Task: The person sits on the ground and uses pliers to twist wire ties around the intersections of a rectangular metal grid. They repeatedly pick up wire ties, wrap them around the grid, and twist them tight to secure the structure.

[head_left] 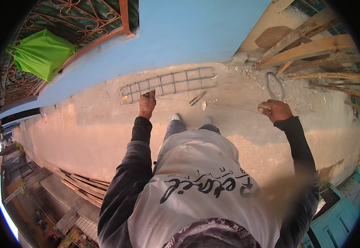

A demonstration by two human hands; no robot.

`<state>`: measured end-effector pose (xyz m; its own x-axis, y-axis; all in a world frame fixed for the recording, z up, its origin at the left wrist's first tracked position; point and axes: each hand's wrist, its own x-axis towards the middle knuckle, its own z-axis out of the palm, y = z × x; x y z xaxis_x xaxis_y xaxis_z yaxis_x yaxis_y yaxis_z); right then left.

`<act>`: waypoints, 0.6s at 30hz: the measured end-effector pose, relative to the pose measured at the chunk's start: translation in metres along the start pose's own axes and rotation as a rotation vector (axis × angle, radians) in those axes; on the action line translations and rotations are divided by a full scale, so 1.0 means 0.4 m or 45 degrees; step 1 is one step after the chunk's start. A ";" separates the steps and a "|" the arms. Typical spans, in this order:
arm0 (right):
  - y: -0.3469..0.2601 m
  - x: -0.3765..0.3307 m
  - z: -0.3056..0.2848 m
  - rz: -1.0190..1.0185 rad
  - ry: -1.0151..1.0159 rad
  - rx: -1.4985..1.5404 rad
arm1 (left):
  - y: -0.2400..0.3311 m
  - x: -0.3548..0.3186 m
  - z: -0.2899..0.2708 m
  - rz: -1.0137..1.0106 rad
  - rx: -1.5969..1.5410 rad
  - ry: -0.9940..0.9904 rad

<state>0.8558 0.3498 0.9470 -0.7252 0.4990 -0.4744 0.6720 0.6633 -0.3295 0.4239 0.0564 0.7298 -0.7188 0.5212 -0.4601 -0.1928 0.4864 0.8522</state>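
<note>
A thin wire [229,106] runs nearly straight between my two hands, above the ground. My left hand [147,105], fingers closed, grips its left end just in front of the rebar cage. Off to the right, my right hand [276,110] is pinched closed on the other end. The rebar cage [173,83], a ladder-like frame of long rods and cross ties, lies on the ground by the blue wall. Between the hands, pliers [197,98] with their handles apart lie near the cage, with a small pale scrap [204,106] beside them.
A loose wire coil [276,86] lies on rubble at the right, below leaning wooden beams [308,51]. The blue wall [188,29] rises ahead. A green bag [43,53] hangs on a window grille at far left. Planks [83,186] lie at lower left.
</note>
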 end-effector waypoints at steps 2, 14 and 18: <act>-0.026 -0.013 0.054 -0.149 -0.467 0.126 | -0.005 0.009 -0.049 0.063 0.161 0.025; -0.230 0.307 0.127 0.028 1.124 2.634 | -0.049 -0.119 0.093 -0.192 -0.075 -0.254; -0.210 0.393 0.069 -0.502 0.730 2.550 | -0.120 -0.122 0.104 -0.009 0.009 -0.374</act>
<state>0.6895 0.3570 0.8777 -0.5265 0.8476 -0.0660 -0.5634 -0.4060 -0.7196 0.4960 0.0366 0.7009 -0.4933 0.6981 -0.5190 -0.1915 0.4948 0.8476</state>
